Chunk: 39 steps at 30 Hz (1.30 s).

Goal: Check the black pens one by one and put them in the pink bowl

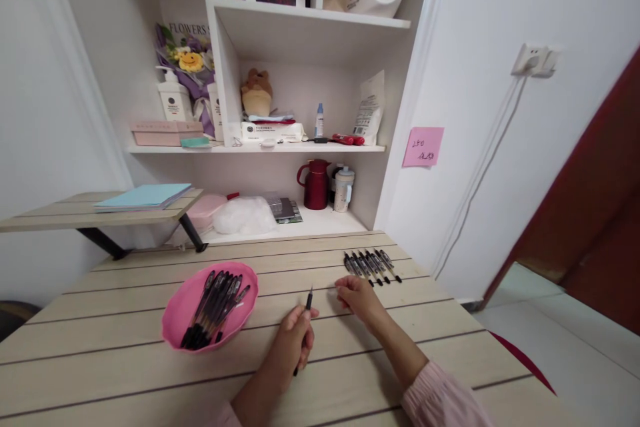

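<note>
A slim black pen [309, 298] stands tilted in my left hand [293, 343], its fine pointed tip upward and its lower end showing below my fingers. To the right, my right hand [361, 299] hovers over or rests on the tabletop, thumb and fingers pinched together; whatever may be between them is too small to make out. Just beyond it lies a row of several black pens [370, 267], side by side and slanted. On my left, a pink scalloped bowl [171, 300] holds a heap of several similar pens [215, 310].
The wooden slatted table [280, 267] meets a white shelf unit [310, 27] at the back. A raised stand [65, 207] at left carries blue paper [145, 196]. A red jug [316, 185] and a pale cup [343, 190] stand on the lowest shelf.
</note>
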Tool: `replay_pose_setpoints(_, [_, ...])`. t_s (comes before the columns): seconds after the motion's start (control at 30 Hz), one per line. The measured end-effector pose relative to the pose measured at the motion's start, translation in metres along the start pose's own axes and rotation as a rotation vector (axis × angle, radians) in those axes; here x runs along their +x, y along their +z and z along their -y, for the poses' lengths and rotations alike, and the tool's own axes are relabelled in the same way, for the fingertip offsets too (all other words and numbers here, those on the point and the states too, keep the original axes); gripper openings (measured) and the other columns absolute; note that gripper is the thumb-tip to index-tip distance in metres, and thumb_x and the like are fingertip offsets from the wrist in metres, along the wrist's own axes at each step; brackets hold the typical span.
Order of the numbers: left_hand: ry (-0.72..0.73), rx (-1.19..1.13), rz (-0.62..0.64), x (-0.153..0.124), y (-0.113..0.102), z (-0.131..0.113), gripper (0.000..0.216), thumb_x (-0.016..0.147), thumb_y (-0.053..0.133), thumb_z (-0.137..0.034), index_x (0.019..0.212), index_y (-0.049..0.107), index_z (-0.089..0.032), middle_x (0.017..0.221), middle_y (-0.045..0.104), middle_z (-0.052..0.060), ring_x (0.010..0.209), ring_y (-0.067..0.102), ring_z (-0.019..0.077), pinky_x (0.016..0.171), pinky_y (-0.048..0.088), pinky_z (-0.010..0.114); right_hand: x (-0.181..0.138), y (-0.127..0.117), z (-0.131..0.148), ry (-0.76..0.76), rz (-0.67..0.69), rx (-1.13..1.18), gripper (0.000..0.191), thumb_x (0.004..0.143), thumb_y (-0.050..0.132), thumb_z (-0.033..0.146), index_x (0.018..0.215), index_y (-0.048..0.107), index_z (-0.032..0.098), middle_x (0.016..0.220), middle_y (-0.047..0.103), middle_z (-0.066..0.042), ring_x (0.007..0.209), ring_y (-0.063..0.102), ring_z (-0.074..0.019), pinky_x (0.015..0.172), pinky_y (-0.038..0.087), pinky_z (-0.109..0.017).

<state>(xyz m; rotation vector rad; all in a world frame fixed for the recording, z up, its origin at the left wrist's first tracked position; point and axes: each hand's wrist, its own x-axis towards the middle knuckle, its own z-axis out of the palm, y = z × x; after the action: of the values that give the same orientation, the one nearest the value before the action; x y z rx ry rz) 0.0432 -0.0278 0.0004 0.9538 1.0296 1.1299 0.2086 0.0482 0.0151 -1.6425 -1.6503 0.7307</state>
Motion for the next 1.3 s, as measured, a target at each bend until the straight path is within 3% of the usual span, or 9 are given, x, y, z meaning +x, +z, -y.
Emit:
replay_pose_setpoints(0.1, [0.021,0.079,0.052,-0.004,0.004,-0.001,0.033,0.074,0.049,-0.049,0.086,0.051,-0.018,0.042,0.04,-0.011,0.025,0.02,0.0018,0.029,0.01,0.016,-0.015,0.008,0.01,0.013,0.038,0.337,0.026,0.075,0.049,0.036,0.083,0.059,0.013,0.068,0.066,-0.005,0.046,0.053,-0.0094,0.04,0.036,-0.019])
replay_pose_setpoints(0.2, [0.029,0.116,0.076,-0.005,0.007,-0.001,0.033,0.074,0.048,-0.05,0.084,0.05,-0.018,0.039,0.038,-0.011,0.023,0.018,0.0015,0.029,0.007,0.016,-0.025,0.009,0.02,0.075,0.09,0.823,0.034,0.062,0.065,0.041,0.081,0.059,0.014,0.075,0.067,-0.006,0.041,0.046,-0.0054,0.036,0.028,-0.017])
replay_pose_setpoints(0.27, [0.029,0.13,0.075,-0.004,0.008,-0.001,0.034,0.074,0.048,-0.05,0.084,0.05,-0.018,0.038,0.039,-0.012,0.023,0.018,0.0015,0.029,0.007,0.016,-0.029,0.008,0.024,0.099,0.131,0.962,0.037,0.056,0.071,0.041,0.079,0.059,0.014,0.074,0.066,-0.005,0.039,0.041,-0.0035,0.035,0.023,-0.017])
replay_pose_setpoints(0.53, [0.014,0.129,0.078,-0.005,0.009,-0.003,0.034,0.072,0.05,-0.05,0.082,0.051,-0.018,0.039,0.041,-0.011,0.024,0.017,0.001,0.03,0.006,0.017,-0.032,0.007,0.031,0.057,0.146,0.89,0.037,0.055,0.072,0.043,0.074,0.062,0.013,0.048,0.05,0.005,0.037,0.037,-0.0038,0.035,0.021,-0.017])
replay_pose_setpoints(0.83, [-0.008,0.176,0.091,-0.005,0.009,-0.003,0.032,0.075,0.048,-0.047,0.085,0.052,-0.017,0.038,0.04,-0.011,0.024,0.016,0.0012,0.03,0.006,0.017,-0.034,0.005,0.032,0.046,0.203,0.797,0.028,0.059,0.067,0.039,0.069,0.06,0.014,0.05,0.054,0.004,0.036,0.036,-0.0036,0.036,0.021,-0.017])
replay_pose_setpoints(1.13, [0.028,0.164,0.049,-0.006,0.01,-0.001,0.03,0.074,0.049,-0.046,0.082,0.052,-0.018,0.038,0.039,-0.01,0.026,0.016,0.0022,0.031,0.007,0.018,-0.036,0.008,0.029,0.02,0.29,0.78,0.029,0.061,0.068,0.04,0.066,0.059,0.013,0.044,0.048,0.006,0.035,0.035,-0.0031,0.035,0.019,-0.017])
replay_pose_setpoints(1.3, [0.067,0.188,0.04,0.0,0.008,0.007,0.03,0.074,0.049,-0.045,0.082,0.053,-0.016,0.035,0.037,-0.011,0.027,0.017,0.0031,0.032,0.009,0.018,-0.036,0.009,0.026,-0.011,0.239,0.76,0.034,0.057,0.071,0.043,0.058,0.056,0.013,0.04,0.045,0.006,0.036,0.033,-0.0027,0.037,0.021,-0.017])
